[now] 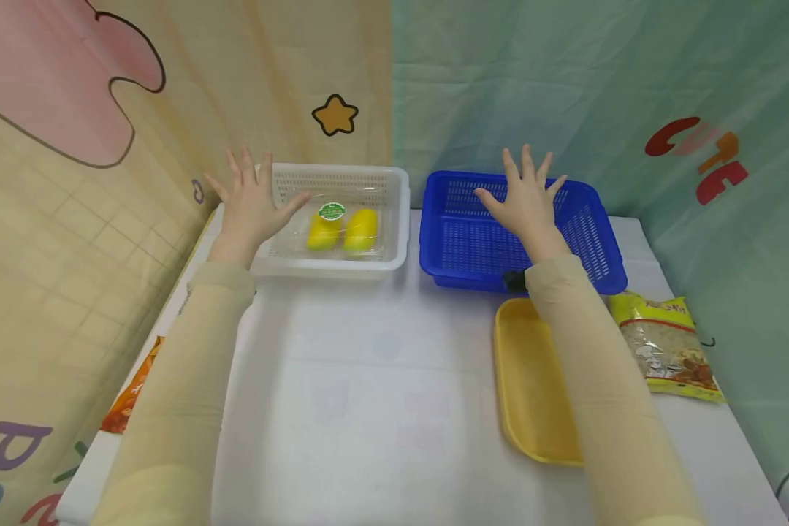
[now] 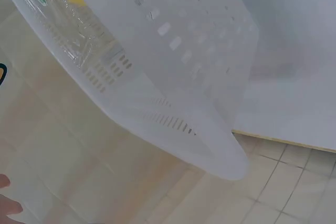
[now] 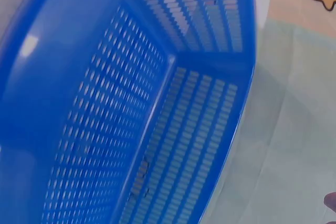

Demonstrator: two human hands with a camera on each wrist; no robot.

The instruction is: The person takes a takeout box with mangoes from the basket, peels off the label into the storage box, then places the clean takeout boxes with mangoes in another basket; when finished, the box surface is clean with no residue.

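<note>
My left hand [image 1: 248,204], fingers spread, is raised over the left end of a white basket [image 1: 394,219]. Inside that basket lies a clear plastic box [image 1: 296,234] with two yellow mango-like fruits [image 1: 360,230] and a green round label [image 1: 332,212]. Over a blue basket [image 1: 456,281], my right hand [image 1: 524,201] is likewise spread and holds nothing. The left wrist view shows the white basket's corner [image 2: 231,166] up close, with fingertips [image 2: 8,203] at the edge. Perforated blue walls [image 3: 105,103] fill most of the right wrist view, where a sliver of finger [image 3: 331,201] shows.
A yellow tray [image 1: 532,394] lies below the blue basket, partly covered by my right sleeve. A yellow-and-clear food bag [image 1: 671,347] is at the right edge of the white table [image 1: 368,424]. An orange packet [image 1: 131,394] sits at the left edge. Printed curtains [image 1: 532,88] surround the table.
</note>
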